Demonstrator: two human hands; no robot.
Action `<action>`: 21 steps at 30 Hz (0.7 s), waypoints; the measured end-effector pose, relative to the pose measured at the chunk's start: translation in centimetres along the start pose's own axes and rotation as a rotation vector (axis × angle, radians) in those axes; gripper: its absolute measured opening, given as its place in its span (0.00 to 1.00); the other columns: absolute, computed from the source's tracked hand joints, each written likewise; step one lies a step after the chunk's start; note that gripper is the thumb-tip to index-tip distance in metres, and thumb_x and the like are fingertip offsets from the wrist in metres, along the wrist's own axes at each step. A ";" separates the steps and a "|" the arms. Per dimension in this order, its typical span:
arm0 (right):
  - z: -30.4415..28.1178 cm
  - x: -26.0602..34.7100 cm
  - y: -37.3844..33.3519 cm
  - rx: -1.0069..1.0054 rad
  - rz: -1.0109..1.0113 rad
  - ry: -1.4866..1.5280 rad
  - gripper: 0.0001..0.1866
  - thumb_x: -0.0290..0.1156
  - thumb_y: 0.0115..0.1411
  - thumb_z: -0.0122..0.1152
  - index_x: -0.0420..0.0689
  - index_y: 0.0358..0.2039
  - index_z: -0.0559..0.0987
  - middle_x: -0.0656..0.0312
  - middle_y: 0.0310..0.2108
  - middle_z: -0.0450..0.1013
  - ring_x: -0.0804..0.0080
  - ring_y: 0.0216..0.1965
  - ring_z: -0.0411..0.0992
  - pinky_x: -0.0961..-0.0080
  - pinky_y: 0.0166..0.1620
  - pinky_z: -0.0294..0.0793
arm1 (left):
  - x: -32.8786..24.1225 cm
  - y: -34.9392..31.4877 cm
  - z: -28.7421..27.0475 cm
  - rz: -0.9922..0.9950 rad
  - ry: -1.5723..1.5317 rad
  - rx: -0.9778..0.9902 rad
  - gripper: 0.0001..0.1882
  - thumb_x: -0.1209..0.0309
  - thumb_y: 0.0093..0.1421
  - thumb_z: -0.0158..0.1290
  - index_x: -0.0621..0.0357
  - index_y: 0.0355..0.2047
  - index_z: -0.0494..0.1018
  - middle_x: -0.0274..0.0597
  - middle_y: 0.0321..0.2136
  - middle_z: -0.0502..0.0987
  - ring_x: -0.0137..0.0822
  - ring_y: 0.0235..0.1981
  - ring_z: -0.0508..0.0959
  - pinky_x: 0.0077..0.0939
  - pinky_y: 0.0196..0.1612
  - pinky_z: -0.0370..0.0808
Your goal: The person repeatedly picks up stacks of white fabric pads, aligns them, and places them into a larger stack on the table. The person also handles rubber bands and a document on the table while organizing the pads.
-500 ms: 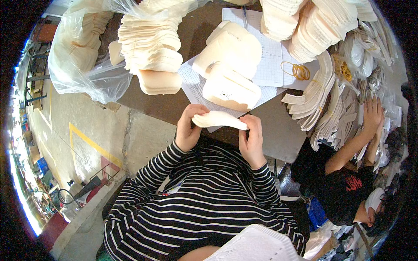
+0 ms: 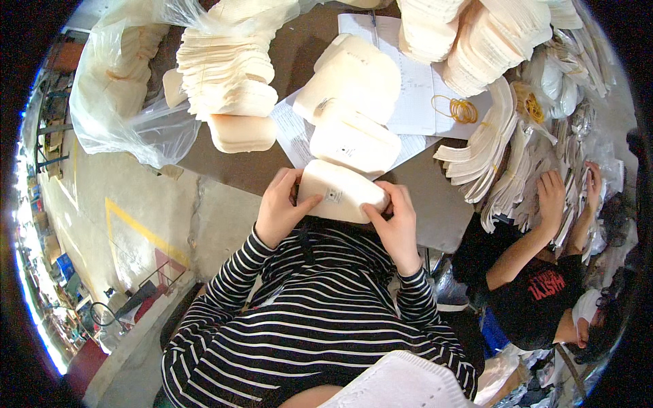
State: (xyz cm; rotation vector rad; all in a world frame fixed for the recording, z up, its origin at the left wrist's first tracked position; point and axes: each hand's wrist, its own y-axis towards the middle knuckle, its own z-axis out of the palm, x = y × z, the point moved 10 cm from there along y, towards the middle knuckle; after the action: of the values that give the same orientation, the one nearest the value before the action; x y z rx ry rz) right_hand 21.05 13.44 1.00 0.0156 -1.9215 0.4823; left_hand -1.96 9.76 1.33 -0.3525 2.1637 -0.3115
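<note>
A cream, rounded-rectangular foam pad [image 2: 345, 189] is stretched between my two hands in front of my chest, its broad face with a small printed mark turned up. My left hand [image 2: 277, 209] grips its left end, thumb on top near the mark. At the other end, my right hand [image 2: 397, 230] pinches the right corner, thumb across the face. Just beyond it lies a similar marked pad [image 2: 357, 144] on the table, overlapping a fanned pile of pads [image 2: 360, 78]. Whether I hold one pad or a few together, I cannot tell.
Rows of stacked pads [image 2: 228, 75] and a plastic bag of pads [image 2: 112, 102] stand at the left. Printed sheets [image 2: 418, 102] lie under the pile, with yellow rubber bands [image 2: 462, 110] on them. Bundled strips [image 2: 479, 153] fill the right, where a co-worker's hand [image 2: 552, 204] reaches in.
The pad has tipped from edge-on to face up, showing its mark. My thumbs now press on its face. The co-worker's hands have moved apart among the strips.
</note>
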 end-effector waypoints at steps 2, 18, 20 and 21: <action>-0.6 1.4 0.3 -0.078 -0.096 -0.225 0.25 0.26 0.52 0.72 0.41 0.51 0.75 0.48 0.54 0.68 0.53 0.55 0.68 0.64 0.56 0.69 | -1.7 -0.2 -1.5 0.120 0.091 -0.221 0.29 0.67 0.52 0.67 0.61 0.52 0.72 0.47 0.40 0.73 0.41 0.41 0.75 0.32 0.46 0.74; -1.1 7.5 4.2 0.027 -0.554 -0.164 0.22 0.14 0.54 0.63 0.42 0.51 0.77 0.52 0.49 0.72 0.58 0.50 0.73 0.70 0.52 0.73 | -5.4 6.0 -2.5 0.574 -0.255 -0.064 0.36 0.79 0.49 0.63 0.59 0.60 0.66 0.45 0.54 0.73 0.40 0.55 0.73 0.31 0.56 0.71; -0.7 7.7 4.1 -0.003 -0.558 -0.148 0.24 0.15 0.55 0.61 0.42 0.53 0.76 0.51 0.50 0.71 0.55 0.51 0.72 0.67 0.53 0.73 | -5.5 5.8 -1.3 0.617 -0.235 0.076 0.34 0.80 0.49 0.62 0.59 0.58 0.68 0.44 0.50 0.75 0.40 0.53 0.74 0.29 0.56 0.70; -0.4 7.7 4.2 -0.014 -0.561 -0.139 0.25 0.15 0.56 0.60 0.42 0.55 0.75 0.51 0.51 0.70 0.54 0.52 0.72 0.66 0.54 0.72 | -6.3 5.3 -1.4 0.655 -0.216 -0.003 0.26 0.81 0.51 0.60 0.59 0.52 0.70 0.43 0.45 0.76 0.40 0.50 0.75 0.29 0.55 0.70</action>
State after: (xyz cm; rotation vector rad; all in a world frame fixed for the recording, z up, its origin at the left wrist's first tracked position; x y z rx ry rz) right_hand 17.34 19.05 6.69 0.5761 -1.9475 0.0891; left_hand -0.30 17.04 4.96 0.3130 1.9403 0.0980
